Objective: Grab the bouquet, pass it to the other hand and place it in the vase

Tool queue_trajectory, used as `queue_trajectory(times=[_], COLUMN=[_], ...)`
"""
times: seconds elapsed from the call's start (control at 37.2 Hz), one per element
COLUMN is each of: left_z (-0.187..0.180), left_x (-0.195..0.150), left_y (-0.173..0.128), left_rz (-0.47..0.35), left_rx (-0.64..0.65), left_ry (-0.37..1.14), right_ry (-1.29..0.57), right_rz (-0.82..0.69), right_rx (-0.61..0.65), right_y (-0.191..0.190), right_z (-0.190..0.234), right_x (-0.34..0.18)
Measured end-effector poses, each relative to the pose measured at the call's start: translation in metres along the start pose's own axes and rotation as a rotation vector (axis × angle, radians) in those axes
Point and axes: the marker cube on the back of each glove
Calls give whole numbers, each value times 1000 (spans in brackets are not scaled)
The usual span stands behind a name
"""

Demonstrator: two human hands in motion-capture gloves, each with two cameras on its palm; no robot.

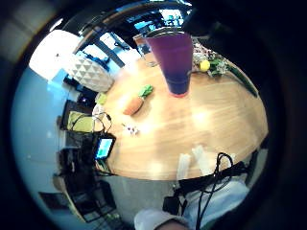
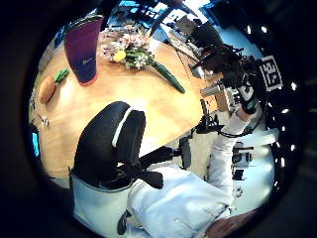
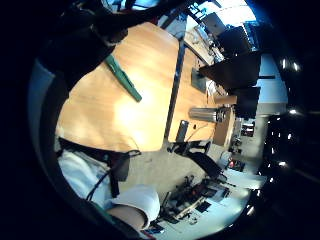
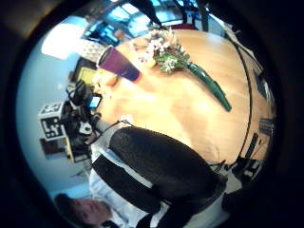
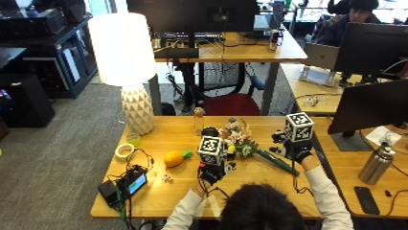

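Observation:
The bouquet (image 5: pixel 242 145) lies on the wooden table (image 5: pixel 159 203), its flowers beside the purple vase (image 5: pixel 209 131) and its green wrapped stem (image 5: pixel 278 164) pointing right. The vase (image 1: pixel 175 60) stands upright with nothing in it that I can see. My left hand (image 5: pixel 208 175) hovers in front of the vase, open and holding nothing. My right hand (image 5: pixel 298 152) hangs over the stem's end, open too, apart from the bouquet (image 4: pixel 164 52). In the left thumb side palm view the right hand (image 2: pixel 246 96) is raised off the table's edge.
A white lamp (image 5: pixel 127 62) stands at the back left, and a glass bottle (image 5: pixel 199 120) behind the vase. An orange toy (image 5: pixel 172 158), a tape roll (image 5: pixel 123 150) and a small screen with cables (image 5: pixel 132 183) lie to the left. A metal flask (image 5: pixel 376 165) stands on the neighbouring desk.

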Motion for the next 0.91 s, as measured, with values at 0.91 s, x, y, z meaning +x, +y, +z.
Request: queue_trajectory(times=[0.91], left_z=[32], left_x=[18], left_y=[-11], left_rz=[95], left_rx=[-24], left_ry=[29], right_ry=[-243], right_rz=[342], right_rx=[-453], right_y=[-28], right_z=[111], right_x=[58])
